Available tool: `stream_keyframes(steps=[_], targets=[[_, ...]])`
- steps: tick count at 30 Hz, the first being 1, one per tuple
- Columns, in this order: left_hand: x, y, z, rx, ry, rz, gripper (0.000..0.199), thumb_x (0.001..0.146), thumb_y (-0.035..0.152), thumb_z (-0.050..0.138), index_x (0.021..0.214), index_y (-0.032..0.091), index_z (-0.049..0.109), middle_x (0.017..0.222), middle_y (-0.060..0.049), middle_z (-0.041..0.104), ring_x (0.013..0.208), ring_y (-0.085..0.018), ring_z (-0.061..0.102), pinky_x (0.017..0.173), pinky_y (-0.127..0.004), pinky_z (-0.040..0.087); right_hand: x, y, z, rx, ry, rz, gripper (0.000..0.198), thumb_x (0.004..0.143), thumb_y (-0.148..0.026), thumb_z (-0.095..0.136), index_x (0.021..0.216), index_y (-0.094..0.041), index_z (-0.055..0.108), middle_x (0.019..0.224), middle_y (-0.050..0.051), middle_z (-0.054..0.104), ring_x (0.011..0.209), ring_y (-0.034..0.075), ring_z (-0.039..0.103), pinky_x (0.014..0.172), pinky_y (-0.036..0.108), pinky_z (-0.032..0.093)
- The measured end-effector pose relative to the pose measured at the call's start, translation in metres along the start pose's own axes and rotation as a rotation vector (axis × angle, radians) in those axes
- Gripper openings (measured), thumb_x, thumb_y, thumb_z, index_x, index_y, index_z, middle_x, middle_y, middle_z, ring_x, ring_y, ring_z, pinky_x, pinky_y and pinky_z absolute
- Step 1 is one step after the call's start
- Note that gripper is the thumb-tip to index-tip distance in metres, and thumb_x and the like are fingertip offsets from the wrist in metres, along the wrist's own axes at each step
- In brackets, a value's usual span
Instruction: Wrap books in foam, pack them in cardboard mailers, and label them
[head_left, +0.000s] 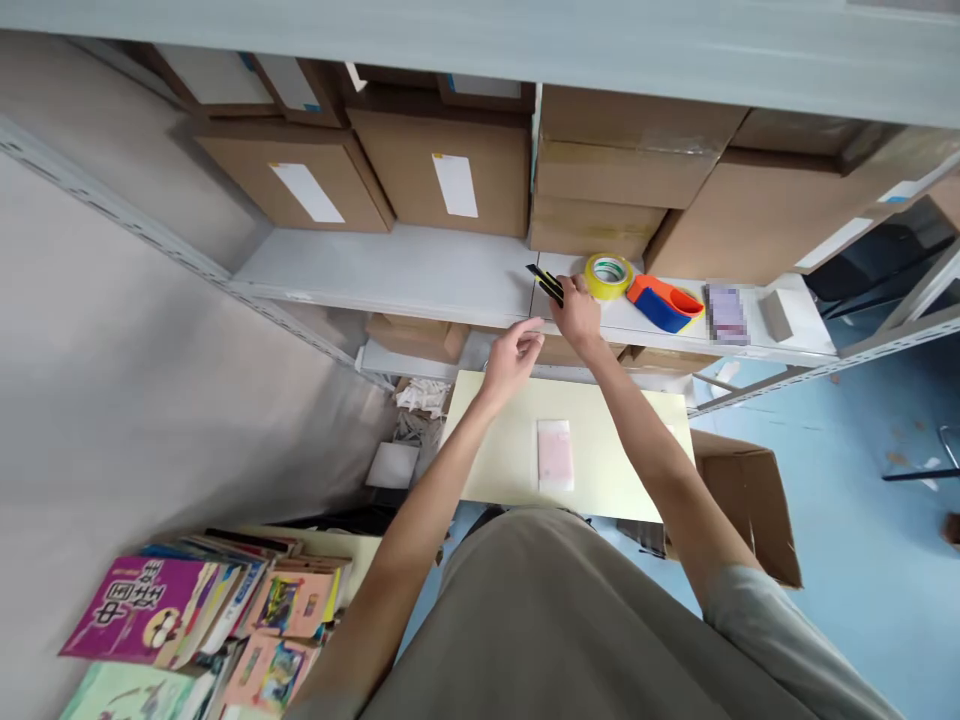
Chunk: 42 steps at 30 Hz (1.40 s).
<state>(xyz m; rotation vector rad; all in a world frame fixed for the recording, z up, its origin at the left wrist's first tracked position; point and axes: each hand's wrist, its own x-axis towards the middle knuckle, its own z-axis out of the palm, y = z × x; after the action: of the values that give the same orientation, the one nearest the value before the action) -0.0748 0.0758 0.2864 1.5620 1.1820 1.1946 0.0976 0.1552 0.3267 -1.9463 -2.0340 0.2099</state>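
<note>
My right hand [578, 312] is over the front of the shelf, its fingers closed around slim black-and-yellow pen-like tools [547, 283]. Their exact kind is too small to make out. Just right of that hand lies a roll of clear tape with a yellow rim [608, 275]. My left hand [513, 357] hovers in front of the shelf edge, fingers loosely curved and apart, with nothing in it. Below both hands, a flat packet with pink contents [555, 455] lies on the pale yellow table [495, 470].
Cardboard boxes [457, 170] line the back of the grey shelf [420, 270]. To the right sit an orange-and-blue band [665, 303], a blurred purple pack [726, 313] and a small white box [778, 315]. Stacked books [142, 610] stand lower left; an open carton [750, 500] is right of the table.
</note>
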Motion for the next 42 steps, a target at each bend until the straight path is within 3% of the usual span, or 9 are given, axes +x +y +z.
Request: stream_keyframes(steps=[4, 8, 11, 15, 20, 24, 32, 39, 42], targets=[[-0.009, -0.009, -0.003, -0.002, 0.047, -0.037, 0.033, 0.113, 0.04, 0.075, 0.141, 0.026, 0.083, 0.151, -0.015, 0.086, 0.129, -0.029, 0.087, 0.112, -0.042, 0.074, 0.038, -0.001, 0.014, -0.084, -0.108, -0.017, 0.05, 0.119, -0.015, 0.048, 0.166, -0.009, 0.065, 0.164, 0.027, 0.07, 0.146, 0.037, 0.07, 0.125, 0.048, 0.054], [-0.036, -0.05, 0.001, 0.044, 0.095, -0.165, 0.028, 0.11, 0.038, 0.078, 0.133, 0.023, 0.084, 0.145, -0.014, 0.088, 0.126, -0.029, 0.088, 0.113, -0.044, 0.073, 0.041, 0.01, 0.024, -0.078, -0.102, -0.065, 0.054, 0.12, -0.02, 0.045, 0.171, -0.01, 0.061, 0.171, 0.028, 0.066, 0.156, 0.04, 0.059, 0.132, 0.06, 0.048], [-0.08, -0.101, 0.011, 0.102, 0.064, -0.337, 0.029, 0.107, 0.032, 0.077, 0.133, 0.022, 0.085, 0.143, -0.015, 0.089, 0.127, -0.03, 0.088, 0.118, -0.047, 0.071, 0.006, 0.034, 0.054, 0.023, 0.024, -0.192, 0.059, 0.127, -0.037, 0.031, 0.175, -0.014, 0.057, 0.177, 0.025, 0.057, 0.162, 0.043, 0.052, 0.131, 0.07, 0.047], [-0.158, -0.16, 0.037, 0.206, -0.075, -0.651, 0.032, 0.106, 0.03, 0.075, 0.134, 0.017, 0.085, 0.144, -0.018, 0.088, 0.133, -0.032, 0.086, 0.125, -0.047, 0.066, -0.105, 0.092, 0.13, 0.327, 0.016, -0.282, 0.068, 0.129, -0.061, 0.022, 0.157, -0.021, 0.069, 0.153, 0.019, 0.067, 0.149, 0.038, 0.065, 0.13, 0.067, 0.052], [-0.207, -0.19, 0.087, 0.282, -0.318, -0.95, 0.041, 0.102, 0.026, 0.076, 0.141, 0.018, 0.084, 0.151, -0.017, 0.085, 0.14, -0.038, 0.082, 0.127, -0.05, 0.064, -0.248, 0.157, 0.215, 0.521, -0.353, 0.285, 0.045, 0.115, -0.053, 0.062, 0.144, -0.019, 0.069, 0.143, 0.025, 0.074, 0.116, 0.034, 0.078, 0.108, 0.058, 0.068], [-0.207, -0.207, 0.121, 0.25, -0.299, -0.983, 0.053, 0.093, 0.021, 0.078, 0.146, 0.013, 0.08, 0.156, -0.022, 0.079, 0.14, -0.039, 0.079, 0.124, -0.05, 0.064, -0.283, 0.172, 0.247, 0.578, -0.576, 0.608, 0.039, 0.104, -0.039, 0.071, 0.138, -0.02, 0.068, 0.145, 0.024, 0.079, 0.12, 0.032, 0.08, 0.112, 0.052, 0.066], [-0.208, -0.218, 0.153, 0.172, -0.154, -1.074, 0.059, 0.084, 0.017, 0.079, 0.143, 0.011, 0.079, 0.164, -0.025, 0.07, 0.138, -0.034, 0.078, 0.117, -0.043, 0.063, -0.276, 0.182, 0.266, 0.636, -0.614, 0.761, 0.01, 0.097, -0.033, 0.071, 0.095, -0.027, 0.064, 0.104, 0.011, 0.081, 0.102, 0.03, 0.075, 0.099, 0.045, 0.064], [-0.212, -0.201, 0.187, 0.083, -0.153, -1.085, 0.058, 0.087, 0.02, 0.078, 0.144, 0.011, 0.079, 0.151, -0.024, 0.079, 0.137, -0.034, 0.08, 0.122, -0.047, 0.062, -0.294, 0.219, 0.234, 0.644, -0.605, 0.685, 0.021, 0.096, -0.036, 0.073, 0.09, -0.033, 0.054, 0.097, 0.007, 0.08, 0.099, 0.031, 0.072, 0.101, 0.046, 0.062], [-0.213, -0.192, 0.194, 0.087, -0.106, -1.083, 0.065, 0.09, 0.025, 0.083, 0.153, 0.009, 0.074, 0.166, -0.03, 0.071, 0.151, -0.039, 0.074, 0.132, -0.051, 0.056, -0.299, 0.236, 0.214, 0.714, -0.603, 0.623, 0.023, 0.098, -0.047, 0.074, 0.093, -0.032, 0.056, 0.1, 0.006, 0.081, 0.092, 0.027, 0.071, 0.096, 0.044, 0.062]])
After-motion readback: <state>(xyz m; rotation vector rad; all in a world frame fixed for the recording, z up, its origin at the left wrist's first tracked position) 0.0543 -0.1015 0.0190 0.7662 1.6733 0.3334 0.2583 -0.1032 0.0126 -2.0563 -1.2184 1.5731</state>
